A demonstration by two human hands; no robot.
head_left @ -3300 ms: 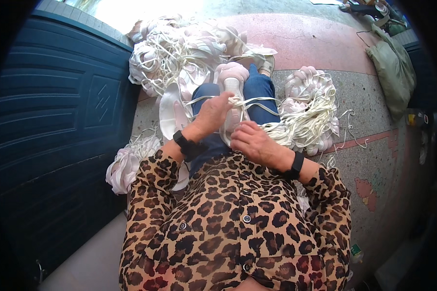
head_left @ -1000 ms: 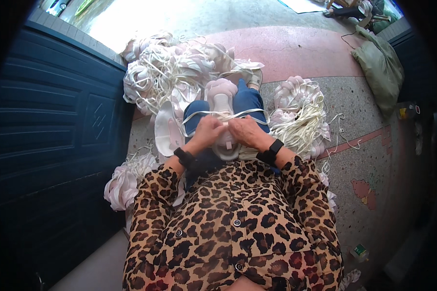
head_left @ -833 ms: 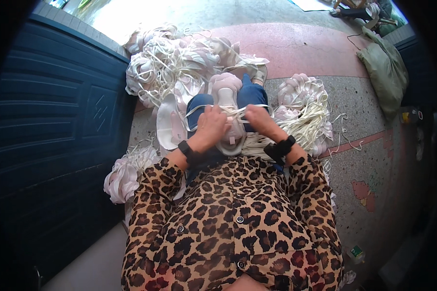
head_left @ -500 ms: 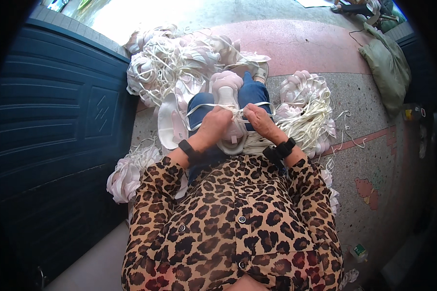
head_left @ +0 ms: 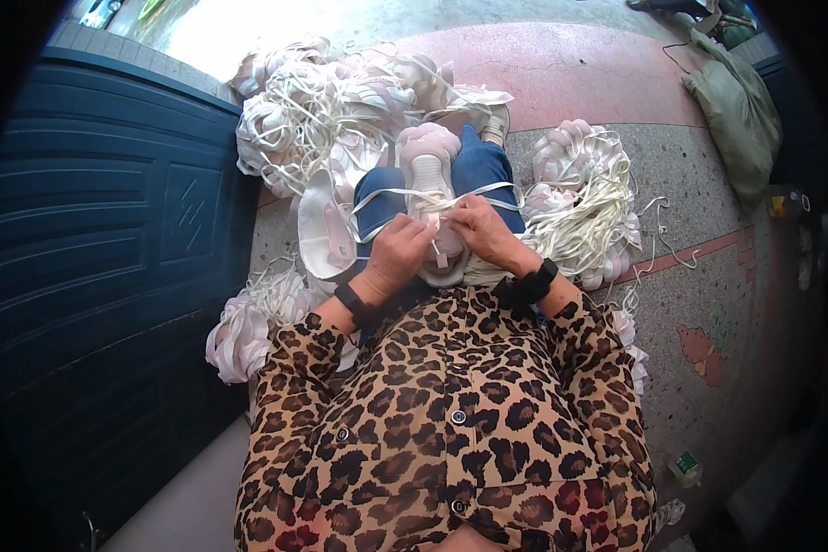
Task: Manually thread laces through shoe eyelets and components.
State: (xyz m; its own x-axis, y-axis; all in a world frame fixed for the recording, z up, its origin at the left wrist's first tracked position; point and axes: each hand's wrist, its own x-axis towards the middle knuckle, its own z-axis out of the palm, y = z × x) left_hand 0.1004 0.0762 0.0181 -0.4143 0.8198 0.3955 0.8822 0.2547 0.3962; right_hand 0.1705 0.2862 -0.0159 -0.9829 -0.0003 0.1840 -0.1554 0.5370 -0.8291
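Note:
A pale pink and white shoe upper [head_left: 426,170] lies lengthwise between my knees, over the blue jeans [head_left: 485,164]. A cream shoelace [head_left: 384,192] runs across its middle and loops out over both thighs. My left hand [head_left: 399,252] is closed in a pinch on the lace beside the upper's opening. From the other side, my right hand [head_left: 484,230] pinches the lace too, its fingertips close to the left ones. Fingers partly hide the spot where the lace ends meet. A loose white and pink upper [head_left: 320,225] rests beside my left thigh.
A large heap of laced uppers [head_left: 327,106] lies ahead to the left. Another bundle with hanging laces [head_left: 580,207] is on the right, and a smaller pile [head_left: 258,327] sits near my left elbow. A dark blue door [head_left: 129,221] stands left; a greenish sack [head_left: 734,115] leans far right.
My hands have come closer together and my left hand has moved slightly down toward the upper's opening. The lace across the upper has shifted, and the view has tilted slightly.

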